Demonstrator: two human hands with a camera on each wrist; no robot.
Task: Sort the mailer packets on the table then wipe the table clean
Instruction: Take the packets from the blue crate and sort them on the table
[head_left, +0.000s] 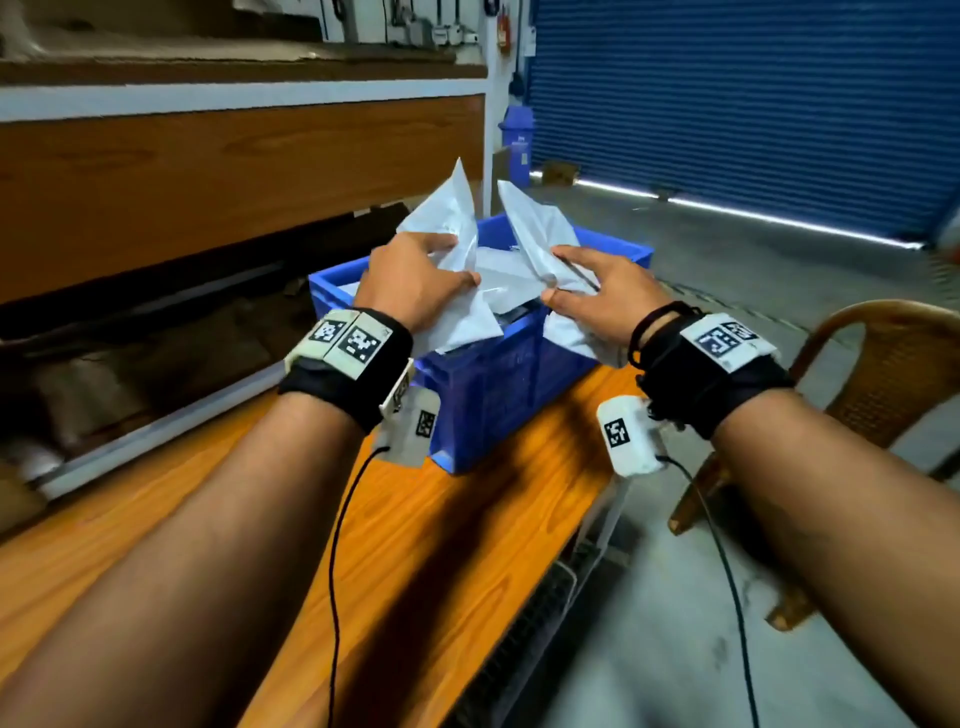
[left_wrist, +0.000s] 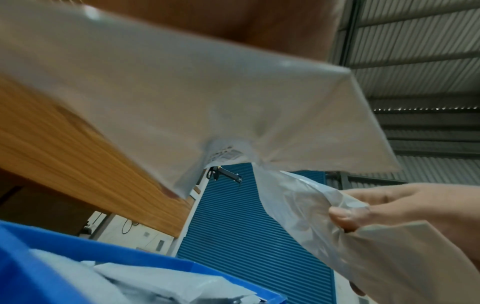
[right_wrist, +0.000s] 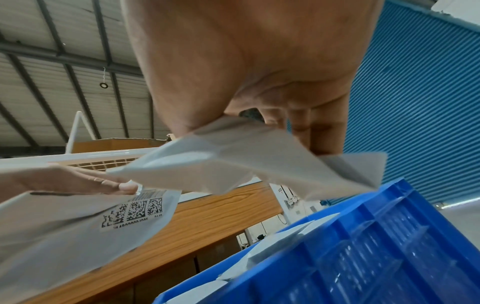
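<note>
At frame centre, the left hand pinches one white packet and the right hand pinches another packet, both held above the blue crate of packets on the orange table

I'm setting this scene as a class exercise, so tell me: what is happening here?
A person holds a white plastic mailer packet in each hand above a blue plastic crate that stands on an orange wooden table. The left hand grips one packet; the right hand pinches another. More white packets lie in the crate.
</note>
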